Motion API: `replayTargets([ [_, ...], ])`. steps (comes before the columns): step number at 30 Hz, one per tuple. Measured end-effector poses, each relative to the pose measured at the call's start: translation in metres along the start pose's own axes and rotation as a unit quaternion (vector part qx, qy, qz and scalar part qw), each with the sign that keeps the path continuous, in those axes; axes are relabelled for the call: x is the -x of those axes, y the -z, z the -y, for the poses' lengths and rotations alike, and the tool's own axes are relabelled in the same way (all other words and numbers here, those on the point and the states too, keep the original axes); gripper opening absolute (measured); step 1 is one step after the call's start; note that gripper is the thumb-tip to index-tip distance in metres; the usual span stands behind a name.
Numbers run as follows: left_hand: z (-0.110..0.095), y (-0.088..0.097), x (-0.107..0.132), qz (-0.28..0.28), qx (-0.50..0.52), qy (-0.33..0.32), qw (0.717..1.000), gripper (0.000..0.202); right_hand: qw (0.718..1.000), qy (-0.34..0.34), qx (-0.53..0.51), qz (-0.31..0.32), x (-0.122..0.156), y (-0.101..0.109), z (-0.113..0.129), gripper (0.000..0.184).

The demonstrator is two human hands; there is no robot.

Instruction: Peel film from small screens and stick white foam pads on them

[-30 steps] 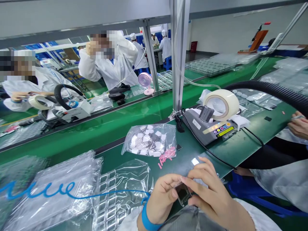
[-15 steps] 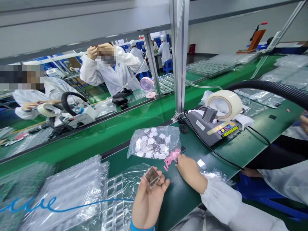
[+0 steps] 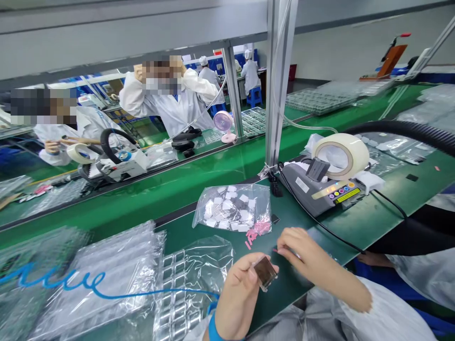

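My left hand (image 3: 245, 284), with a blue wrist strap, holds a small square dark-faced part (image 3: 265, 272) with clear edges between thumb and fingers. To its right, my right hand (image 3: 298, 248) is closed in a pinch on a small pink strip (image 3: 275, 249), whose tip shows at the fingertips. Beyond both hands lies a heap of pink strips (image 3: 259, 229), at the corner of a clear plastic bag (image 3: 232, 208) filled with white-tabbed pieces. A clear compartment tray (image 3: 174, 289) in plastic film sits left of my left hand.
A grey tape dispenser (image 3: 305, 189) with a big tape roll (image 3: 359, 156) stands at the right, its black cable crossing the bench. Stacked clear trays (image 3: 106, 274) lie left. A metal post (image 3: 279, 94) rises at the bench's back. A co-worker's sleeve (image 3: 423, 265) shows at right.
My right hand has drawn back from the pink heap with a strip in its fingertips. My left hand has turned and moved right with the square part, closer to my right hand.
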State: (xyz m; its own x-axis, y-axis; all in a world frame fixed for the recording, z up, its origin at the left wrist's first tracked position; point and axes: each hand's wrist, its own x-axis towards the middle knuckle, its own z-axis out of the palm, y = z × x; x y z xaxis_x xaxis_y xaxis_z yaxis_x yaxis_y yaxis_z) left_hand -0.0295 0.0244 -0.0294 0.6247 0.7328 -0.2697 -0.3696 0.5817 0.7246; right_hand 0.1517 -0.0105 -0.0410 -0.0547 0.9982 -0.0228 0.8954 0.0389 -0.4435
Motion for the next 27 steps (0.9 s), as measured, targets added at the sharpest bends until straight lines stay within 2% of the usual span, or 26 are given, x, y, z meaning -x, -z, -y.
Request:
replayTargets([
  [1,0.003,-0.002,0.000,0.015,-0.002,0.005,1.000,0.033,0.998,0.044,-0.027,-0.041,0.009,0.013,0.003,0.017],
  [3,0.008,-0.008,-0.001,0.038,0.001,0.016,0.999,0.034,0.972,0.141,-0.087,-0.164,0.023,0.033,0.012,0.014],
  [5,0.012,-0.013,-0.003,0.055,0.025,0.033,0.998,0.035,0.944,0.187,-0.127,-0.242,0.034,0.045,0.020,0.011],
  [6,0.013,-0.015,-0.003,0.064,0.048,0.038,0.996,0.034,0.938,0.189,-0.136,-0.258,0.038,0.047,0.023,0.011],
  [10,0.016,-0.021,-0.005,0.107,0.145,0.034,0.983,0.033,0.929,0.186,-0.125,-0.296,0.048,0.046,0.038,0.014],
  [13,0.018,-0.022,-0.006,0.102,0.158,0.020,0.982,0.032,0.934,0.177,-0.068,-0.301,0.052,0.046,0.050,0.022],
  [17,0.016,-0.027,-0.006,0.090,0.141,0.001,0.986,0.032,0.936,0.180,-0.031,-0.300,0.051,0.048,0.053,0.032],
  [22,0.013,-0.033,-0.005,0.095,0.056,0.019,0.994,0.034,0.909,0.153,-0.011,-0.387,0.043,0.047,0.044,0.019],
  [27,0.016,-0.029,-0.004,0.084,0.015,0.040,0.996,0.036,0.915,0.161,0.052,-0.366,0.037,0.045,0.040,0.023],
])
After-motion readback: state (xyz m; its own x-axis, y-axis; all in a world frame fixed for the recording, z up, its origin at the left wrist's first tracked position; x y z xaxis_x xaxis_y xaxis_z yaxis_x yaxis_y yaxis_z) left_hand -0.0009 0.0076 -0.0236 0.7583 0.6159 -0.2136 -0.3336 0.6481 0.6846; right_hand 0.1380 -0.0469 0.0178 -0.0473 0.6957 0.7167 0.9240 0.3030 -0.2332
